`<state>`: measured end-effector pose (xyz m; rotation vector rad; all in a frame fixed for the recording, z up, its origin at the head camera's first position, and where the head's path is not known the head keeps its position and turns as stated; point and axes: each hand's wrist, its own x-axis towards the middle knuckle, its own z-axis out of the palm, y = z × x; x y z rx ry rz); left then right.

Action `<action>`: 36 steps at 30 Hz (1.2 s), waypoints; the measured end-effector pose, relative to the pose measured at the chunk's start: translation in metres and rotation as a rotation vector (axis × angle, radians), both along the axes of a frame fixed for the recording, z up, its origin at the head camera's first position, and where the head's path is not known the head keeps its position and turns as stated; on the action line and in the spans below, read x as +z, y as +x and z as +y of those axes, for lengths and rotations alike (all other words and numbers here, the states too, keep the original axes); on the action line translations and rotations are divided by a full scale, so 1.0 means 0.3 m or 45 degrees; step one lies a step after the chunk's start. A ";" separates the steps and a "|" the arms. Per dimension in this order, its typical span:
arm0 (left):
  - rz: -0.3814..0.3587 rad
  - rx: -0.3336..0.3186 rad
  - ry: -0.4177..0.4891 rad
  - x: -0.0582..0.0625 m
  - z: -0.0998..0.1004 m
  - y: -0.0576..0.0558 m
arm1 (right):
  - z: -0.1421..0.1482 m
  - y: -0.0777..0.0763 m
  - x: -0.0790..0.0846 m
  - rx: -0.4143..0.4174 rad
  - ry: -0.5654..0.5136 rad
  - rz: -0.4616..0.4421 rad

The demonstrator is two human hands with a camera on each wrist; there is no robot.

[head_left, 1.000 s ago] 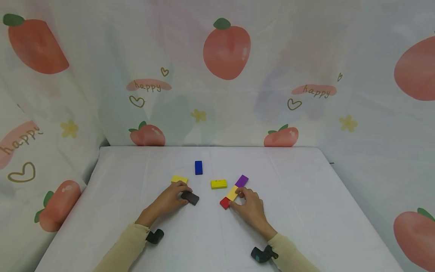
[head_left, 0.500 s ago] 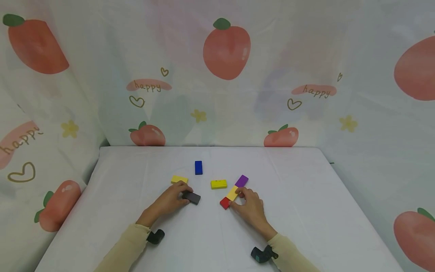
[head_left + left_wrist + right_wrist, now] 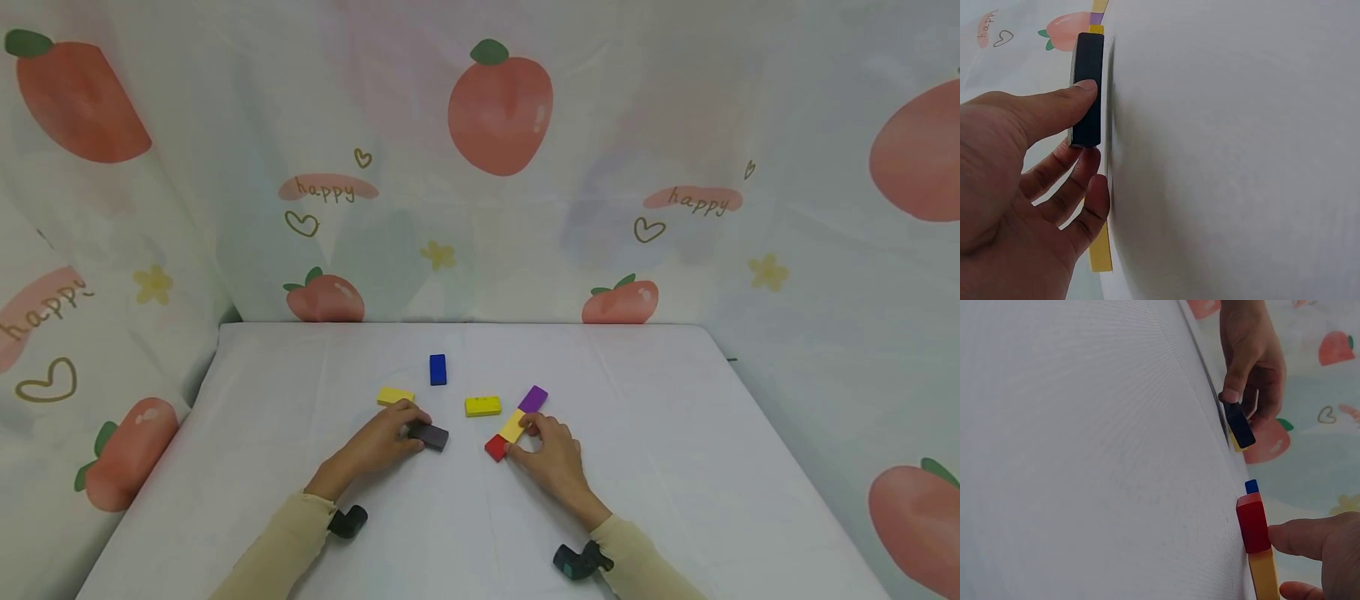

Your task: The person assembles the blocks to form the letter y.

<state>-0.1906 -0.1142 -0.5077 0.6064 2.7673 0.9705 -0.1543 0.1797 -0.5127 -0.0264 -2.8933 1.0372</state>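
Note:
My left hand [image 3: 382, 439] pinches a dark grey block [image 3: 431, 437] by one end, thumb on its near side. The left wrist view has this block [image 3: 1088, 90] tilted close over the tabletop. On the right, a red block [image 3: 495, 447], an orange-yellow block [image 3: 512, 426] and a purple block [image 3: 533, 399] lie end to end in a slanting row. My right hand [image 3: 555, 454] touches the row's right side, with the thumb at the red block and bent fingers at the orange-yellow one. In the right wrist view, the thumb tip meets the red block [image 3: 1252, 522].
A bright yellow block [image 3: 482, 407] lies between the hands. Farther back is a blue block [image 3: 438, 370]. Another yellow block [image 3: 395, 396] sits just beyond the left fingers. The white table [image 3: 645, 375] ends at a fruit-printed cloth [image 3: 525, 250].
My left hand has shifted slightly right with the dark grey block, which has turned to lie more sideways. My right hand and the row have stayed put.

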 end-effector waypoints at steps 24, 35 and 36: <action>-0.033 -0.081 -0.026 0.017 0.059 -0.004 | 0.000 -0.002 -0.001 -0.008 -0.011 -0.016; -0.060 -0.101 -0.065 0.012 0.098 -0.012 | 0.001 -0.005 -0.009 -0.006 0.004 0.003; -0.061 -0.105 -0.068 0.012 0.101 -0.012 | 0.001 -0.005 -0.009 -0.005 0.005 0.003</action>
